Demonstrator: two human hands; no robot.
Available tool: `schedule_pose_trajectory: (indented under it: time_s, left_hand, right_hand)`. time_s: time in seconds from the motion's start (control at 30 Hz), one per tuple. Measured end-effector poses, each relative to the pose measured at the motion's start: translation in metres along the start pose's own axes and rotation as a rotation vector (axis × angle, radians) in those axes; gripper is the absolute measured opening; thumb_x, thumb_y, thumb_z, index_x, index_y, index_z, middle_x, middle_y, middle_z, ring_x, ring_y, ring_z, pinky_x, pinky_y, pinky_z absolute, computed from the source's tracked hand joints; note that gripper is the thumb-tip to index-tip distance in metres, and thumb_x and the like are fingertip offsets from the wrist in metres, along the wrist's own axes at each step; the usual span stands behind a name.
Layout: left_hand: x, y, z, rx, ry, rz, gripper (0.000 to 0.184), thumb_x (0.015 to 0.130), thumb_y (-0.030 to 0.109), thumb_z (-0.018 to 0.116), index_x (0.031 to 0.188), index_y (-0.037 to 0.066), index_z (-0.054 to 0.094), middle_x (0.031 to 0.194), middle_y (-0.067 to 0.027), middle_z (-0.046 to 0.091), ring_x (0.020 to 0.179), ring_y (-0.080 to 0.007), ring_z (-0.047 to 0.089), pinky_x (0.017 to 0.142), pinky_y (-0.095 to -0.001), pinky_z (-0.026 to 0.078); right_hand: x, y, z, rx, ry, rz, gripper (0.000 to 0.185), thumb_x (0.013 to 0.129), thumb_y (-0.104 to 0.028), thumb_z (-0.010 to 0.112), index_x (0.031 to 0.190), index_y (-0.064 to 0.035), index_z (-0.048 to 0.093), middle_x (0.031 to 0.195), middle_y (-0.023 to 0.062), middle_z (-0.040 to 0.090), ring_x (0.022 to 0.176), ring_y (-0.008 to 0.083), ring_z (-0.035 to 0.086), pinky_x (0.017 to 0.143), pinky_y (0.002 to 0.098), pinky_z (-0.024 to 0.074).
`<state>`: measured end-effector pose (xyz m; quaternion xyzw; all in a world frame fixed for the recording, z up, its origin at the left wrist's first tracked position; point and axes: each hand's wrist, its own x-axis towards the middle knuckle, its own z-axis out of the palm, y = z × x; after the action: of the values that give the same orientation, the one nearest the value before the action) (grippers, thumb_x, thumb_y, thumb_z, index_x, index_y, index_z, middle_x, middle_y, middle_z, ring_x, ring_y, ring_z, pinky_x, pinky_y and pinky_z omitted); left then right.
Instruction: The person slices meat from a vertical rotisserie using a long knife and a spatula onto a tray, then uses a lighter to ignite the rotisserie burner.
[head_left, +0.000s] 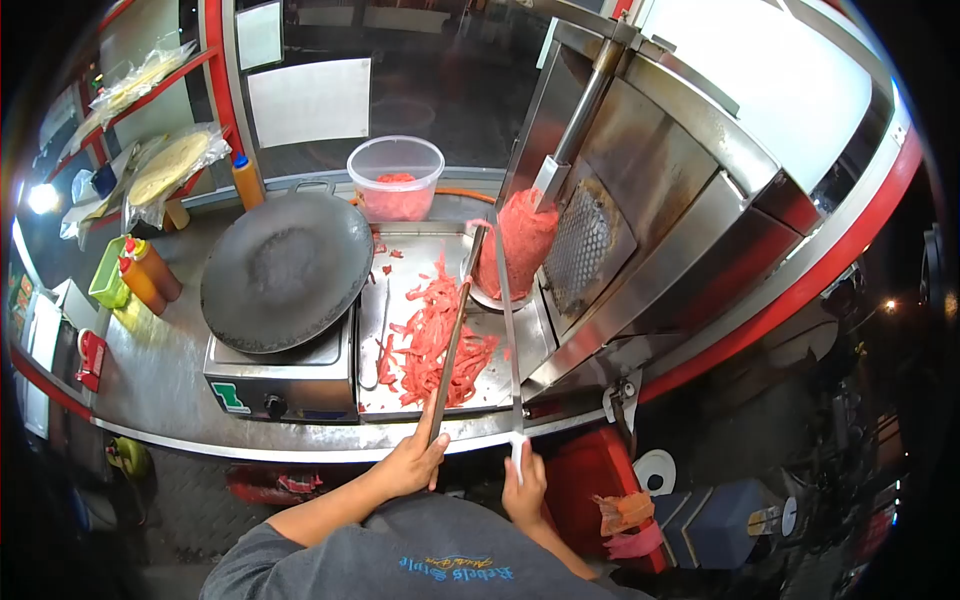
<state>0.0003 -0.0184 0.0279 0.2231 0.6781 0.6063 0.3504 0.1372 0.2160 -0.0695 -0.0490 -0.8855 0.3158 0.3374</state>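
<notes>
Nearby, dark pan (283,270) beside sliced meat (426,322), plastic tub (395,187), upright grill (650,130)

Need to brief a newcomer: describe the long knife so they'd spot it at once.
Find the big steel grill on the picture's right side, then the red meat cone at its left. From near the cone, the long knife runs down to the person's right hand. Its white handle sets it apart from the darker tool in the left hand.

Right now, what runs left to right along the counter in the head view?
Green basket → squeeze bottles → dark round pan → pile of red strips → red meat on the spit → perforated panel.
</notes>
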Motion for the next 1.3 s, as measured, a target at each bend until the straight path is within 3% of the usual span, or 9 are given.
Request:
schedule_pose_trajectory:
  time_s: [0.17, 0.23, 0.43, 0.53, 0.67, 0.77, 1.0, 1.17, 1.3]
  left_hand:
    - [0.007, 0.001, 0.007, 0.014, 0.019, 0.004, 0.079, 0.119, 0.027, 0.036, 0.169, 0.023, -0.024, 0.075, -0.0071, 0.05, 0.054, -0.0179, 0.054, 0.05, -0.0344, 0.054]
    - [0.012, 0.004, 0.01, -0.004, 0.025, 0.031, 0.077, 0.119, 0.029, 0.034, 0.169, 0.024, -0.024, 0.075, -0.0074, 0.05, 0.051, -0.0178, 0.053, 0.048, -0.034, 0.053]
    - [0.03, 0.019, 0.001, -0.133, -0.008, 0.052, 0.075, 0.12, 0.037, 0.033, 0.17, 0.024, -0.021, 0.074, -0.005, 0.046, 0.05, -0.0165, 0.051, 0.048, -0.0328, 0.051]
    - [0.033, 0.023, -0.004, -0.216, -0.035, 0.042, 0.072, 0.12, 0.039, 0.031, 0.171, 0.027, -0.019, 0.075, -0.0045, 0.045, 0.051, -0.0153, 0.051, 0.049, -0.032, 0.051]
    - [0.041, 0.01, -0.004, -0.383, -0.102, 0.091, 0.072, 0.12, 0.042, 0.03, 0.171, 0.029, -0.018, 0.078, -0.0055, 0.045, 0.052, -0.0142, 0.05, 0.049, -0.0311, 0.052]
    - [0.032, 0.013, -0.003, -0.291, -0.088, 0.082, 0.071, 0.119, 0.045, 0.031, 0.171, 0.034, -0.016, 0.078, -0.0045, 0.044, 0.051, -0.0132, 0.048, 0.048, -0.0311, 0.052]
    - [-0.015, 0.01, -0.003, -0.095, -0.047, -0.016, 0.076, 0.119, 0.033, 0.033, 0.17, 0.022, -0.022, 0.075, -0.0063, 0.048, 0.054, -0.0164, 0.052, 0.053, -0.0324, 0.051]
    - [-0.004, -0.013, 0.005, -0.087, -0.01, -0.048, 0.074, 0.119, 0.038, 0.032, 0.17, 0.031, -0.022, 0.08, -0.008, 0.049, 0.052, -0.0166, 0.053, 0.049, -0.031, 0.05]
    - [0.009, -0.006, 0.004, -0.115, -0.017, -0.025, 0.074, 0.119, 0.037, 0.032, 0.17, 0.029, -0.021, 0.079, -0.0076, 0.049, 0.051, -0.0163, 0.054, 0.046, -0.0313, 0.048]
  right_hand:
    - [0.045, -0.014, 0.002, 0.009, -0.01, -0.013, 0.063, 0.1, 0.0, 0.069, 0.16, -0.002, 0.049, 0.115, 0.0272, 0.067, 0.096, 0.0427, 0.067, 0.087, 0.0451, 0.0561]
    - [0.082, -0.022, 0.012, 0.02, -0.026, 0.031, 0.055, 0.102, -0.006, 0.069, 0.156, -0.0027, 0.055, 0.11, 0.0221, 0.067, 0.094, 0.0386, 0.07, 0.083, 0.0441, 0.0577]
    - [0.001, -0.021, -0.014, -0.087, -0.125, 0.114, 0.065, 0.1, -0.004, 0.07, 0.161, -0.005, 0.048, 0.106, 0.0234, 0.065, 0.09, 0.0381, 0.067, 0.081, 0.0436, 0.0557]
    - [-0.026, -0.026, -0.033, -0.042, -0.129, 0.128, 0.062, 0.1, -0.004, 0.07, 0.159, -0.0054, 0.051, 0.104, 0.0225, 0.066, 0.088, 0.0359, 0.066, 0.08, 0.0424, 0.0554]
    - [0.061, -0.045, -0.022, 0.078, -0.083, 0.073, 0.058, 0.1, -0.006, 0.071, 0.156, -0.0082, 0.057, 0.105, 0.0201, 0.067, 0.09, 0.0367, 0.068, 0.082, 0.0412, 0.0562]
    - [0.09, -0.057, -0.013, 0.11, -0.002, 0.021, 0.059, 0.099, -0.002, 0.071, 0.156, -0.0049, 0.056, 0.108, 0.0221, 0.069, 0.091, 0.0355, 0.068, 0.083, 0.0409, 0.0555]
    - [0.019, -0.021, -0.005, 0.037, 0.053, 0.033, 0.057, 0.099, -0.002, 0.072, 0.154, -0.0047, 0.058, 0.102, 0.0199, 0.065, 0.088, 0.0332, 0.067, 0.081, 0.039, 0.0564]
    - [0.104, -0.032, 0.02, 0.07, 0.051, 0.003, 0.057, 0.099, -0.002, 0.072, 0.154, -0.0044, 0.058, 0.106, 0.02, 0.066, 0.089, 0.0366, 0.067, 0.083, 0.0409, 0.0568]
    - [0.042, -0.017, 0.005, -0.05, 0.018, 0.014, 0.057, 0.1, -0.003, 0.071, 0.155, -0.0061, 0.057, 0.107, 0.0206, 0.066, 0.092, 0.0369, 0.067, 0.083, 0.0427, 0.0569]
